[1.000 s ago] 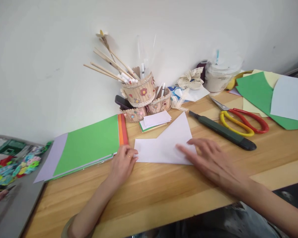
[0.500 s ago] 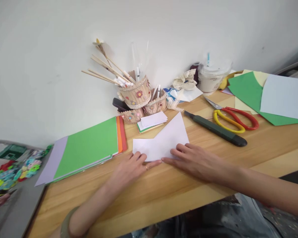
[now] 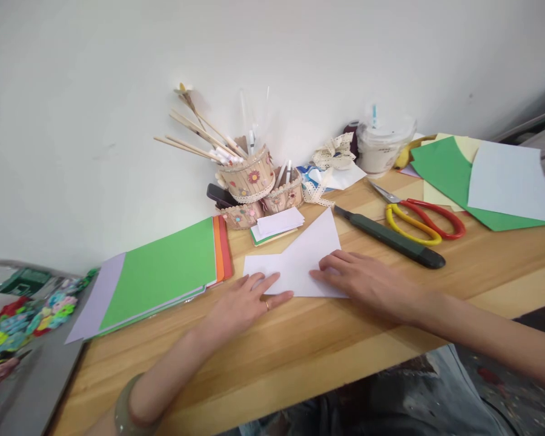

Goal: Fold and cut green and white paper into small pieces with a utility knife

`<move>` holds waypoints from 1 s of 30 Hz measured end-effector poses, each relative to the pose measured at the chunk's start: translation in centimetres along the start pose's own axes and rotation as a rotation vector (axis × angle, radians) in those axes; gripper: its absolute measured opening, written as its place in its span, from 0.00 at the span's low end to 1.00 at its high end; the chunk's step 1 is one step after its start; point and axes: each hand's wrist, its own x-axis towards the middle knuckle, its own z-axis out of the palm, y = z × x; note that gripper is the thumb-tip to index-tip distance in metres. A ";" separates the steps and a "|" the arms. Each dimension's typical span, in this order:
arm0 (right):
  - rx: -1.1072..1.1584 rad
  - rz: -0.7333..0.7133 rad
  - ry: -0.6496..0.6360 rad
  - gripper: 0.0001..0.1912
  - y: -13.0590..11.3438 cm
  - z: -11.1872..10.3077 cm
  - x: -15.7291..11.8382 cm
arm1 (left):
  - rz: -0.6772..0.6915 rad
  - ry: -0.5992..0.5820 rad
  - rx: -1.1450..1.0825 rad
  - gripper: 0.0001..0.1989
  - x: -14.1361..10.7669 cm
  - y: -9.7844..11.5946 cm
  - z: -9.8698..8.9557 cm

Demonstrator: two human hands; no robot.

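Note:
A folded sheet of white paper lies on the wooden table, its pointed corner toward the wall. At its lower left corner is my left hand, palm down, with fingers and thumb spread; a ring and a bangle show on it. My right hand rests its bent fingertips on the paper's right part, the thumb beneath pointing left. Neither hand grips the sheet. Just right of the paper lies a dark green utility knife, beside scissors with one yellow and one red handle.
Coloured paper sheets lie stacked at left. Small paper pieces sit before decorated pen holders with sticks and pens. At back right stand a lidded plastic cup and more sheets. Yarn flowers lie far left.
My left fingers have spread and come away from the right hand. The right thumb has lifted off the paper's lower edge, and that hand has moved slightly right and up.

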 end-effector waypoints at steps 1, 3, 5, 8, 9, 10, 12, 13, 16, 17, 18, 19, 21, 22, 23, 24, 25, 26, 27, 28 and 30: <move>-0.001 0.017 0.018 0.18 -0.5 0.2 -0.2 | 0.003 -0.002 -0.002 0.34 0.0 0.0 -0.1; 0.004 0.024 0.044 0.20 -1.9 0.9 -0.4 | 0.010 -0.004 0.003 0.35 0.1 -0.1 -0.2; 0.012 0.020 0.060 0.24 -3.4 1.7 -0.6 | 0.012 -0.004 0.008 0.35 0.1 0.0 -0.3; 0.018 0.030 0.076 0.32 -4.8 2.6 -0.8 | 0.006 -0.015 0.012 0.34 0.0 0.0 -0.3; 0.014 0.036 0.084 0.32 -4.9 2.7 -1.1 | 0.006 -0.019 0.014 0.34 -0.2 -0.1 -0.3; 0.004 0.040 0.091 0.32 -4.9 2.8 -1.4 | 0.005 -0.021 0.016 0.33 -0.4 -0.1 -0.1; -0.029 0.044 0.103 0.31 -4.7 2.6 -2.2 | 0.005 -0.016 0.022 0.33 -1.1 -0.4 0.3; -0.048 0.046 0.109 0.30 -4.5 2.4 -2.8 | 0.003 -0.011 0.025 0.33 -1.5 -0.6 0.6; -0.087 0.054 0.130 0.30 -3.8 1.8 -4.8 | -0.002 0.013 0.025 0.31 -3.0 -1.2 1.7; -0.094 0.059 0.140 0.31 -3.7 1.5 -5.4 | -0.004 0.026 0.020 0.29 -3.5 -1.4 2.0; -0.099 0.066 0.146 0.32 -3.5 1.3 -6.0 | -0.007 0.043 0.011 0.28 -4.0 -1.5 2.3; -0.102 0.073 0.151 0.33 -3.4 1.1 -6.5 | -0.012 0.060 -0.003 0.27 -4.4 -1.6 2.5; -0.101 0.085 0.150 0.34 -3.2 0.8 -7.1 | -0.023 0.088 -0.048 0.27 -5.3 -1.7 3.0; -0.103 0.090 0.145 0.34 -3.2 0.8 -7.3 | -0.029 0.095 -0.078 0.27 -5.7 -1.7 3.2; -0.108 0.091 0.140 0.34 -3.2 0.7 -7.4 | -0.035 0.095 -0.111 0.28 -6.0 -1.7 3.4; -0.114 0.090 0.137 0.34 -3.2 0.7 -7.4 | -0.040 0.096 -0.145 0.29 -6.4 -1.7 3.6; -0.117 0.090 0.136 0.34 -3.2 0.7 -7.4 | -0.047 0.097 -0.180 0.30 -6.7 -1.7 3.8; -0.113 0.091 0.137 0.34 -3.2 0.7 -7.4 | -0.057 0.099 -0.212 0.31 -7.0 -1.7 4.0; -0.105 0.093 0.144 0.34 -3.1 0.6 -7.4 | -0.070 0.102 -0.242 0.32 -7.2 -1.7 4.2; -0.092 0.095 0.152 0.34 -3.0 0.6 -7.5 | -0.082 0.108 -0.269 0.33 -7.4 -1.7 4.3; -0.063 0.087 0.166 0.33 -2.8 0.4 -7.6 | -0.101 0.127 -0.312 0.34 -7.5 -1.7 4.6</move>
